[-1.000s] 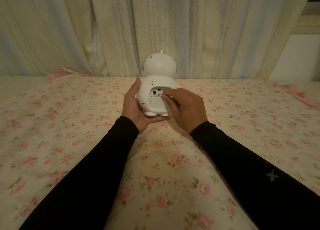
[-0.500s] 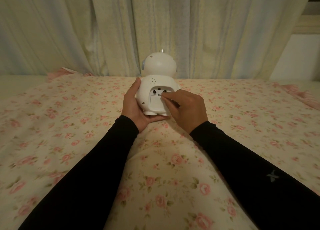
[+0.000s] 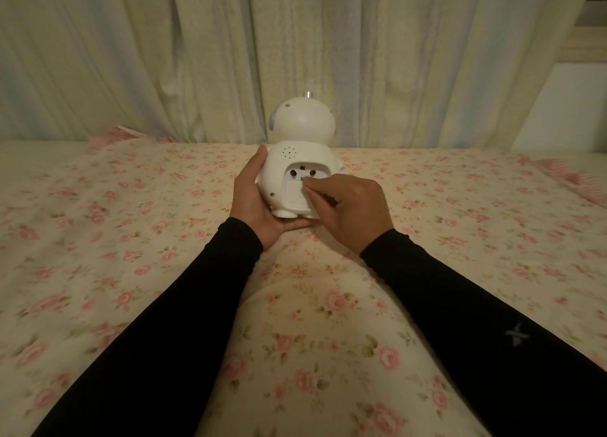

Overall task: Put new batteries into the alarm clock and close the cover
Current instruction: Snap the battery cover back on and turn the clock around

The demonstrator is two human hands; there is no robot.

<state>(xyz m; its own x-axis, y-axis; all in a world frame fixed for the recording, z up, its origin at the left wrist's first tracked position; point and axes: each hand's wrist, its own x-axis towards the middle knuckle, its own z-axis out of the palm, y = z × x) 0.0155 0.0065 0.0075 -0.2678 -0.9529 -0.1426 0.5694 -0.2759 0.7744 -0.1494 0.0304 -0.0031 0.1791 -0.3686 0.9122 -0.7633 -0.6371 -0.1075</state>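
Note:
A white robot-shaped alarm clock (image 3: 300,131) stands upright on the bed with its back toward me. My left hand (image 3: 254,200) cups its left side and underside. A rectangular battery cover (image 3: 293,192) sits shut in the lower back, below two dark knobs. My right hand (image 3: 348,208) rests against the clock's right side, its fingertips pressed at the top right corner of the cover. No batteries are visible.
A flowered bedspread (image 3: 131,239) covers the bed all around the clock and over my lap. Pale curtains (image 3: 230,58) hang right behind the clock. A pink striped pillow edge (image 3: 578,177) lies at the far right.
My right fingertips have slid a little down and left, from beside the knobs onto the cover's top corner. The clock and my left hand have stayed still.

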